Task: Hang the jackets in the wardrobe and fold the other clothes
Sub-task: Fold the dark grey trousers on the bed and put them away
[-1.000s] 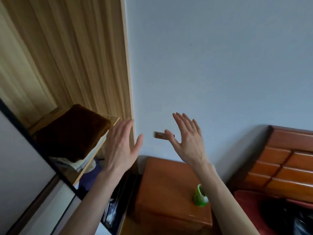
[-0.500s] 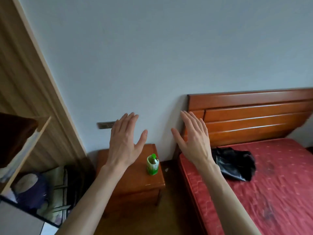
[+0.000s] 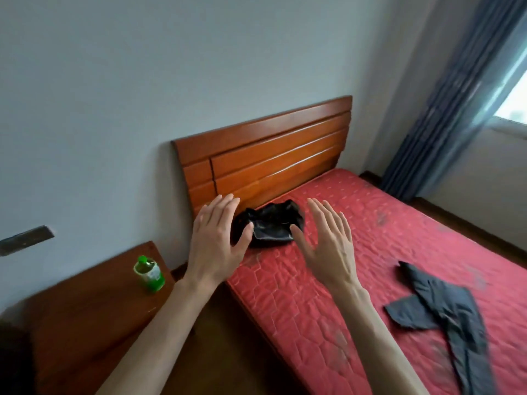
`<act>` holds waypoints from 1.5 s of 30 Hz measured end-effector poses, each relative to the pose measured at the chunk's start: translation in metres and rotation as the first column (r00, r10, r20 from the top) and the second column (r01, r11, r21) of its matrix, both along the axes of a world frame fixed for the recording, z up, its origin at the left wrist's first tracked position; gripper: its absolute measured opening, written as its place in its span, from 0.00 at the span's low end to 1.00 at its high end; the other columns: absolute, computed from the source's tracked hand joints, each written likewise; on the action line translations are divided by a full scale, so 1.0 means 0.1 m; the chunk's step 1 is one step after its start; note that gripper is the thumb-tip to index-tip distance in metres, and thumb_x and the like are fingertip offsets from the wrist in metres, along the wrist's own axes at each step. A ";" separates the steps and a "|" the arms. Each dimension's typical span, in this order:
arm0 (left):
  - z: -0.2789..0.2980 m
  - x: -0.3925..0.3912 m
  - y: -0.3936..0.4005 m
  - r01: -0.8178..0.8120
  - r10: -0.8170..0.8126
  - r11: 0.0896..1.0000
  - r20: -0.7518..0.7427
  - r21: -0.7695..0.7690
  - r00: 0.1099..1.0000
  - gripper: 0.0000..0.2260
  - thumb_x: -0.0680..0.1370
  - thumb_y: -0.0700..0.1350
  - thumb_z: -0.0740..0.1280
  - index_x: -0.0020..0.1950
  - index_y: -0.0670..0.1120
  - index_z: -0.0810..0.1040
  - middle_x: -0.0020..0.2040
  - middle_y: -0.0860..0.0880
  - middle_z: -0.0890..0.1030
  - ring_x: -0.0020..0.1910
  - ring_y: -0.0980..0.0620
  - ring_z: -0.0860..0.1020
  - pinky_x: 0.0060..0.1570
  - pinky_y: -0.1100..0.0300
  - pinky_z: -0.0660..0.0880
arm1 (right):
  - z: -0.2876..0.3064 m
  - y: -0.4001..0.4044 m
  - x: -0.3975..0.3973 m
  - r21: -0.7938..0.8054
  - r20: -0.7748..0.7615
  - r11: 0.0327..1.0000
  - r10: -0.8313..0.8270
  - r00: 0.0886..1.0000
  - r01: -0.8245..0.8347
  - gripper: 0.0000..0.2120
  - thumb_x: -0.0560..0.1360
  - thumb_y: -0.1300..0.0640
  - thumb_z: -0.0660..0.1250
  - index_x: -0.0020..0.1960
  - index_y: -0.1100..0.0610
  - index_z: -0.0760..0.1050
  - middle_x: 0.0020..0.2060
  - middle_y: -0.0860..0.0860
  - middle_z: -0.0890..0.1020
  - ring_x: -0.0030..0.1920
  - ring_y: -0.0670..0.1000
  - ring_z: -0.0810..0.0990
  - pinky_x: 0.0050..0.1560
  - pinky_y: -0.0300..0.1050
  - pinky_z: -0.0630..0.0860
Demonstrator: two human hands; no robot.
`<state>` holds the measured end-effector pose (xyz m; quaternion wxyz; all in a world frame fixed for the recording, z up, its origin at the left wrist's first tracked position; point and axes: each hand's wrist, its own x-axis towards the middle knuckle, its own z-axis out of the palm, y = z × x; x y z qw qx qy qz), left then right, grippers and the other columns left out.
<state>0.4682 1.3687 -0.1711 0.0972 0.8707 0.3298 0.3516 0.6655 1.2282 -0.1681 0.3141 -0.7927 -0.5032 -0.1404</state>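
Red mattress [image 3: 356,280] is carrying both garments: black bundle [image 3: 269,225] at twelve o'clock, grey trousers [image 3: 445,312] at four. Left hand [image 3: 214,246] and right hand [image 3: 328,246] are hovering spread, empty, seemingly readying to gather.

Pale blue-grey walls [image 3: 142,81], wooden headboard [image 3: 265,155], red mattress [image 3: 370,238], nightstand [image 3: 94,309], blue curtain [image 3: 456,109], bright window [image 3: 513,101].

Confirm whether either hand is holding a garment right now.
No, the left hand and right hand hover open above the bed, gripping nothing.
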 end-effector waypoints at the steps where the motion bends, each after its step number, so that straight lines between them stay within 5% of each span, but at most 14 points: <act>1: 0.00 0.18 -0.09 0.037 -0.037 0.999 -0.001 0.001 0.999 0.29 0.85 0.63 0.55 0.79 0.46 0.68 0.79 0.47 0.70 0.81 0.49 0.61 0.79 0.43 0.60 | -0.01 -0.17 0.12 0.006 -0.007 0.999 -0.037 0.999 0.038 0.32 0.82 0.35 0.58 0.80 0.51 0.65 0.78 0.47 0.69 0.81 0.49 0.61 0.81 0.56 0.57; 21: -0.33 2.99 -1.86 0.607 -0.608 0.794 -0.059 -0.043 0.792 0.28 0.84 0.62 0.58 0.78 0.46 0.69 0.79 0.48 0.70 0.82 0.50 0.60 0.80 0.43 0.59 | -0.43 -2.66 1.67 -0.028 -0.116 0.797 -0.602 0.790 0.603 0.34 0.82 0.33 0.55 0.81 0.52 0.63 0.79 0.48 0.68 0.81 0.48 0.60 0.81 0.56 0.57; 28: -0.45 3.96 -1.98 0.676 -0.679 0.734 -0.052 -0.060 0.732 0.28 0.84 0.61 0.57 0.78 0.46 0.69 0.78 0.48 0.71 0.81 0.50 0.62 0.79 0.43 0.60 | -0.49 -2.88 2.38 -0.035 -0.109 0.725 -0.687 0.719 0.688 0.32 0.83 0.38 0.62 0.81 0.52 0.63 0.78 0.47 0.69 0.81 0.48 0.60 0.82 0.47 0.50; 45: -1.28 6.59 -1.81 0.692 -0.719 0.688 -0.074 -0.219 0.691 0.26 0.83 0.59 0.60 0.77 0.47 0.71 0.77 0.49 0.72 0.81 0.50 0.62 0.79 0.42 0.60 | -1.16 -2.82 4.77 -0.122 -0.152 0.657 -0.753 0.640 0.744 0.31 0.82 0.40 0.65 0.80 0.53 0.64 0.77 0.50 0.71 0.80 0.50 0.64 0.79 0.58 0.62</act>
